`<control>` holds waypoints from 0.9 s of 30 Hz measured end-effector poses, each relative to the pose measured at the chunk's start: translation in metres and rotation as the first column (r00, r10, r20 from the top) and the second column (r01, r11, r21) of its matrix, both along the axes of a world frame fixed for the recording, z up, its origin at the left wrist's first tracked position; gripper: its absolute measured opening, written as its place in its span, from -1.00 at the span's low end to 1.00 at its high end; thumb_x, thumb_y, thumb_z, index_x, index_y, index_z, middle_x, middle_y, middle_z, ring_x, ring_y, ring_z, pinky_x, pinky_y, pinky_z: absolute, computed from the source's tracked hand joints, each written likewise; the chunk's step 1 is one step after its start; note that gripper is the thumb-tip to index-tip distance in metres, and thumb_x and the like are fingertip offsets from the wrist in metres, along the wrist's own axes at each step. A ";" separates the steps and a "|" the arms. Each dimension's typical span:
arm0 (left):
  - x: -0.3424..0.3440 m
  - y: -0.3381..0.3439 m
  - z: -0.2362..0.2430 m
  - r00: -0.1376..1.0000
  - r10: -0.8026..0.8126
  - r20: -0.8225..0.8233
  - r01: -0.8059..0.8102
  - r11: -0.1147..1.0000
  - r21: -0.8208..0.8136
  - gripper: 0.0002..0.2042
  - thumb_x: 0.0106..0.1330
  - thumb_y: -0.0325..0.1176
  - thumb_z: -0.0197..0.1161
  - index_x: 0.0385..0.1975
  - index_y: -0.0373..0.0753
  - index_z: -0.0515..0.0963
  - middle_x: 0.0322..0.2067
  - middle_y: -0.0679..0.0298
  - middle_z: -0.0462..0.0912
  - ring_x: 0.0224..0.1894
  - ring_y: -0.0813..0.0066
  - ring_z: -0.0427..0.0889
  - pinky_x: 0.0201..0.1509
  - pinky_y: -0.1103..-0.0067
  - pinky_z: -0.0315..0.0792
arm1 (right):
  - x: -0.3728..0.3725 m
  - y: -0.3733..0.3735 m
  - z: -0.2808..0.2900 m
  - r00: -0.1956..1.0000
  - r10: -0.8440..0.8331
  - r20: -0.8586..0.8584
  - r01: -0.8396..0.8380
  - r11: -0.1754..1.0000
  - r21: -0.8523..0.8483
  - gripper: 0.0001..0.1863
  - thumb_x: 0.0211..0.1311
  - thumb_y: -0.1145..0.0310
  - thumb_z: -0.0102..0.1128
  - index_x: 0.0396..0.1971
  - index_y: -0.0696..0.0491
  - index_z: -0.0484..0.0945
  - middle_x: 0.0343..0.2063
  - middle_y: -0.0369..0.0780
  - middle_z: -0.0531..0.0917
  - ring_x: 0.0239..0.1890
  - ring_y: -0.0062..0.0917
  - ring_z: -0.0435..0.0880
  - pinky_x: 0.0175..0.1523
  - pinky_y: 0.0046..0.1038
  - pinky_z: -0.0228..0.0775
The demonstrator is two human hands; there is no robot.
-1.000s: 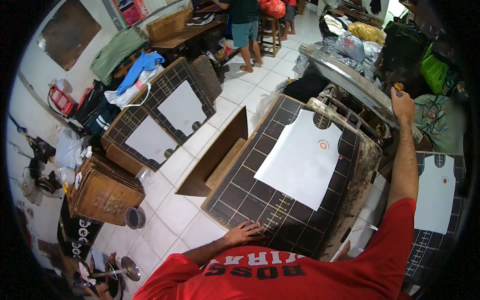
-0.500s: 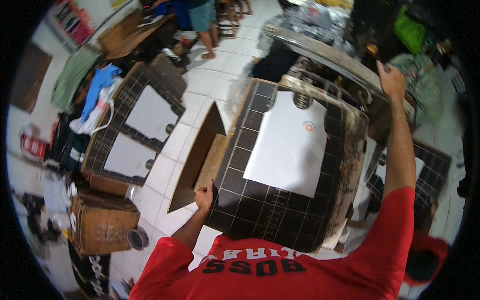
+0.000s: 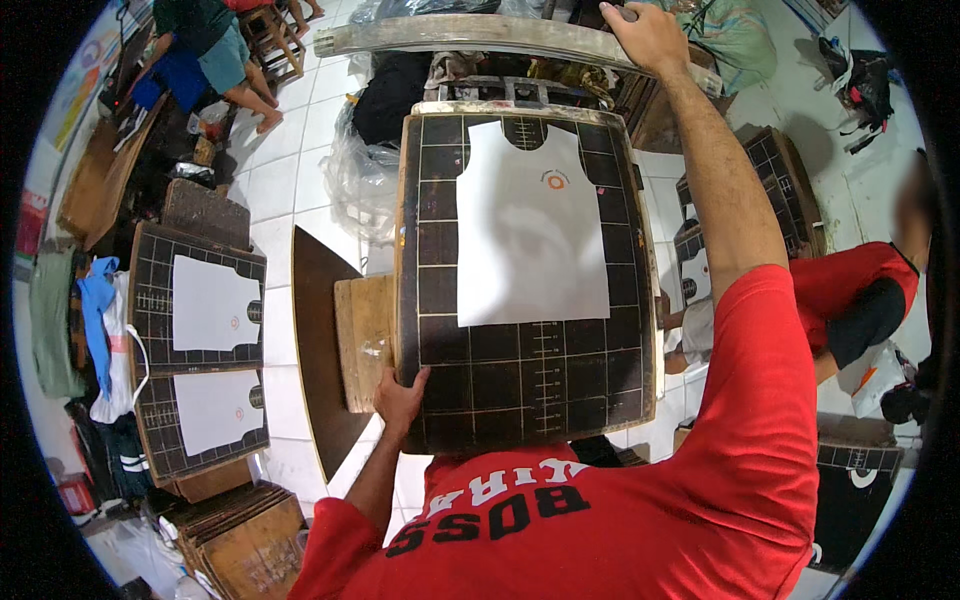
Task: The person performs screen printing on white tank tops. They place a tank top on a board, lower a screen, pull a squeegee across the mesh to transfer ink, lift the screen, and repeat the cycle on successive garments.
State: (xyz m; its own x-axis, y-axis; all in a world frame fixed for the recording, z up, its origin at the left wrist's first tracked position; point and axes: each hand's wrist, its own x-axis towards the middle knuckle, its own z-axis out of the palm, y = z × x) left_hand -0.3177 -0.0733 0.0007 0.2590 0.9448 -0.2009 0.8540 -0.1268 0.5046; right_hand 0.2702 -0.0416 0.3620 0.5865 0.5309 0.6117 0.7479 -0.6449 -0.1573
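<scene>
While the white sleeveless panel (image 3: 530, 240) lies flat, part-shadowed, on the black gridded board (image 3: 487, 390), orange ring print (image 3: 556, 182) upper right, left hand (image 3: 400, 397) grips board's edge, thumb on top; right hand (image 3: 650, 38) curls round a dark knob (image 3: 628, 15) on the grey bar (image 3: 470, 36). Bar spans beyond board; wooden block (image 3: 362, 330) sits left.

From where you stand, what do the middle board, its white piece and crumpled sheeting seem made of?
Board: likely painted wood, matt black with brown edges. White piece: matt, probably fabric, thin and garment-shaped. Sheeting: apparently plastic, clear with shiny creases.
</scene>
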 end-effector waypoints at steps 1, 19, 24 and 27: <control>-0.002 -0.002 0.003 0.999 -0.036 0.010 0.036 0.997 -0.065 -0.33 0.07 0.27 0.50 -0.26 -0.35 0.63 -0.35 -0.06 0.75 -0.22 -0.08 0.75 -0.09 0.17 0.55 | 0.000 -0.001 0.003 0.999 0.003 -0.033 -0.002 0.999 0.035 -0.37 0.22 -0.27 0.15 -0.18 0.05 0.75 -0.18 0.04 0.75 -0.05 -0.06 0.73 0.09 -0.09 0.54; 0.003 0.030 -0.011 0.986 -0.098 -0.135 0.061 0.966 -0.251 -0.10 -0.10 0.34 0.57 -0.03 -0.43 0.56 -0.19 -0.09 0.72 -0.14 -0.04 0.74 -0.07 0.20 0.58 | -0.012 0.005 0.047 1.000 -0.011 -0.022 0.011 0.999 0.030 -0.40 0.22 -0.22 0.20 -0.30 0.10 0.78 -0.27 0.06 0.76 -0.12 0.00 0.74 0.01 -0.11 0.56; 0.047 0.066 0.022 0.978 -0.205 -0.032 0.207 0.977 0.050 -0.12 0.06 0.23 0.54 0.11 -0.46 0.42 -0.05 -0.16 0.65 0.03 -0.05 0.67 0.09 0.24 0.53 | -0.019 -0.015 0.006 0.994 -0.034 -0.101 0.026 0.996 -0.085 -0.32 0.20 -0.35 0.12 0.05 -0.12 0.74 -0.10 -0.03 0.78 0.01 -0.10 0.75 0.16 -0.08 0.57; 0.121 0.134 0.085 0.750 -0.038 0.660 0.143 0.984 -0.105 -0.31 0.29 -0.02 0.46 0.19 -0.43 0.37 0.05 -0.02 0.59 0.07 0.26 0.59 0.15 0.37 0.47 | -0.036 -0.039 -0.050 0.996 0.046 -0.075 -0.046 0.999 -0.005 -0.44 0.19 -0.26 0.19 -0.23 -0.02 0.75 -0.27 -0.06 0.79 -0.15 -0.11 0.77 -0.01 -0.05 0.59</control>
